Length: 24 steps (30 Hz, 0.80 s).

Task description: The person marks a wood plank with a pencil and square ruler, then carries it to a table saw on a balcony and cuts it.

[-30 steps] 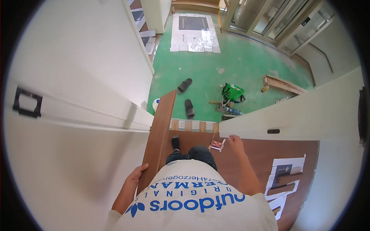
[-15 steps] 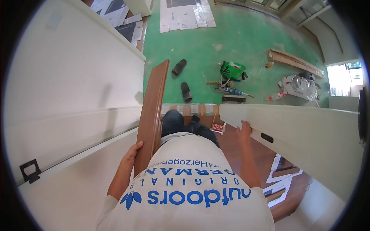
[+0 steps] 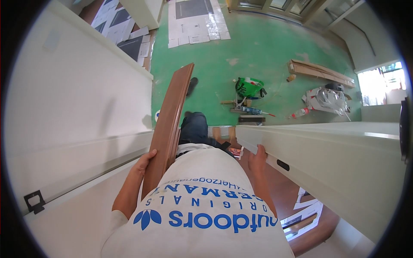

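My left hand (image 3: 147, 161) is closed round the near part of a long brown wooden plank (image 3: 169, 116). The plank tilts upright along my left side, its far end reaching over the green floor. On my right, my right hand (image 3: 258, 160) grips the edge of a white door (image 3: 327, 155), near its dark oval latch recess (image 3: 283, 164). Some of those fingers are hidden. A dark slipper (image 3: 192, 86) lies past the plank, partly covered by it. My bent leg (image 3: 195, 127) in dark trousers is beside the plank at the doorway.
A white wall (image 3: 86, 73) runs along the left. Ahead on the green floor (image 3: 206, 64) are a green bag (image 3: 249, 87), a caulking gun (image 3: 251, 110), a plastic bottle (image 3: 300, 113), a long cardboard box (image 3: 320, 74) and flattened cardboard (image 3: 193, 23). A small red box (image 3: 235, 152) lies by the threshold.
I have stepped forward, with one leg now over the green floor by the slippers. The plank has moved forward with my left hand and covers more of them. My right hand stays at the door edge.
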Motion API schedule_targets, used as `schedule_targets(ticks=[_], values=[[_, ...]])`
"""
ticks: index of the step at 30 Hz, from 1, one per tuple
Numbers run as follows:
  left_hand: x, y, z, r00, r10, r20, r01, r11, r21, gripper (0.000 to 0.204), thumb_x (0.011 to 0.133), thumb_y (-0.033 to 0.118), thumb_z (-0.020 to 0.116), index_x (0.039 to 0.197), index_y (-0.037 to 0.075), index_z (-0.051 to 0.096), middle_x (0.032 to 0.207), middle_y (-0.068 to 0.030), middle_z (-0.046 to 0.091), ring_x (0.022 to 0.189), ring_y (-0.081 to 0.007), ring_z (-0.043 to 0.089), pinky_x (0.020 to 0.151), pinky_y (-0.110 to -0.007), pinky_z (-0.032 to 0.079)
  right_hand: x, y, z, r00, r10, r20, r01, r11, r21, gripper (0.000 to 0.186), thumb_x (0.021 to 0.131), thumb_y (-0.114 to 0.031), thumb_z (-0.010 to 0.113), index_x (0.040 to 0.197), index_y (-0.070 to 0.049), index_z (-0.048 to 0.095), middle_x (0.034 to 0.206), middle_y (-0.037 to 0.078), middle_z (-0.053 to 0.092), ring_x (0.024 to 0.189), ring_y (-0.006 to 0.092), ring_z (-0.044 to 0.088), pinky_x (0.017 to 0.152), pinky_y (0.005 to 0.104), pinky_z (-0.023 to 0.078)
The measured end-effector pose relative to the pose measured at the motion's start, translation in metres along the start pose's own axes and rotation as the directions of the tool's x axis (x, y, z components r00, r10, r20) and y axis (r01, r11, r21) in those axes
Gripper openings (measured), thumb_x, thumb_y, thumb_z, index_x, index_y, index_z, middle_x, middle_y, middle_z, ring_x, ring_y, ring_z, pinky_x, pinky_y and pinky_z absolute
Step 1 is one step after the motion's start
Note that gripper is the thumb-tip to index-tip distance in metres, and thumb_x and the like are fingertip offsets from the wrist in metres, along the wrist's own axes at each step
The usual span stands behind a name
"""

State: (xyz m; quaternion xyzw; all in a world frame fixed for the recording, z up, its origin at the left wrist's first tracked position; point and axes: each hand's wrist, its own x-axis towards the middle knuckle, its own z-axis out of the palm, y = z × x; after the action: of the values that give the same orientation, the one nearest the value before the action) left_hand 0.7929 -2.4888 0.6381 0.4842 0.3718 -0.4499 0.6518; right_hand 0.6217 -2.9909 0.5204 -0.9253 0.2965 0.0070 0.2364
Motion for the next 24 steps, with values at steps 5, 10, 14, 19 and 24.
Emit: schedule_targets(ticks=[5, 10, 14, 19, 24], values=[[0.014, 0.023, 0.012, 0.998, 0.000, 0.066, -0.002, 1.000, 0.027, 0.082, 0.081, 0.048, 0.083, 0.141, -0.002, 0.056, 0.129, -0.0206, 0.067, 0.112, -0.0321, 0.067, 0.102, -0.042, 0.051, 0.002, -0.004, -0.004, 0.999, -0.013, 0.033, 0.013, 1.000, -0.005, 0.053, 0.089, -0.013, 0.068, 0.137, 0.002, 0.051, 0.142, 0.026, 0.052, 0.132, 0.0439, 0.049, 0.113, 0.0527, 0.036], [0.017, 0.053, 0.023, 0.997, -0.042, 0.063, 0.035, 0.994, 0.101, 0.083, 0.080, 0.049, 0.082, 0.140, -0.002, 0.056, 0.128, -0.0206, 0.068, 0.111, -0.0319, 0.067, 0.101, -0.041, 0.051, 0.004, -0.014, 0.003, 1.000, 0.023, 0.019, -0.023, 1.000, -0.010, 0.051, 0.088, -0.014, 0.068, 0.134, 0.002, 0.055, 0.142, 0.027, 0.052, 0.131, 0.0454, 0.048, 0.113, 0.0530, 0.036], [0.027, 0.069, 0.008, 0.998, -0.051, 0.031, 0.046, 0.990, 0.135, 0.081, 0.078, 0.047, 0.084, 0.138, -0.002, 0.059, 0.125, -0.0208, 0.069, 0.108, -0.0310, 0.068, 0.099, -0.039, 0.052, 0.016, -0.026, 0.020, 0.998, 0.024, 0.053, -0.021, 0.998, -0.062, 0.048, 0.086, -0.016, 0.069, 0.130, 0.002, 0.059, 0.143, 0.028, 0.051, 0.133, 0.0461, 0.046, 0.115, 0.0538, 0.035], [0.028, 0.098, -0.002, 0.996, -0.079, -0.032, 0.080, 0.996, 0.039, 0.074, 0.080, 0.042, 0.083, 0.137, 0.000, 0.061, 0.125, -0.0205, 0.070, 0.111, -0.0306, 0.067, 0.101, -0.039, 0.051, 0.073, -0.065, 0.040, 0.990, -0.075, 0.120, 0.088, 0.990, -0.107, 0.049, 0.087, -0.015, 0.070, 0.132, -0.002, 0.059, 0.146, 0.024, 0.049, 0.133, 0.0447, 0.045, 0.113, 0.0534, 0.037], [0.067, 0.140, -0.047, 0.997, -0.059, 0.041, 0.061, 0.997, -0.053, 0.072, 0.084, 0.042, 0.079, 0.139, 0.000, 0.059, 0.130, -0.0189, 0.068, 0.114, -0.0299, 0.067, 0.105, -0.040, 0.049, 0.193, -0.154, 0.057, 0.981, -0.162, 0.111, 0.169, 0.984, -0.060, 0.047, 0.085, -0.014, 0.071, 0.130, -0.006, 0.060, 0.146, 0.023, 0.049, 0.133, 0.0458, 0.045, 0.112, 0.0528, 0.038]])
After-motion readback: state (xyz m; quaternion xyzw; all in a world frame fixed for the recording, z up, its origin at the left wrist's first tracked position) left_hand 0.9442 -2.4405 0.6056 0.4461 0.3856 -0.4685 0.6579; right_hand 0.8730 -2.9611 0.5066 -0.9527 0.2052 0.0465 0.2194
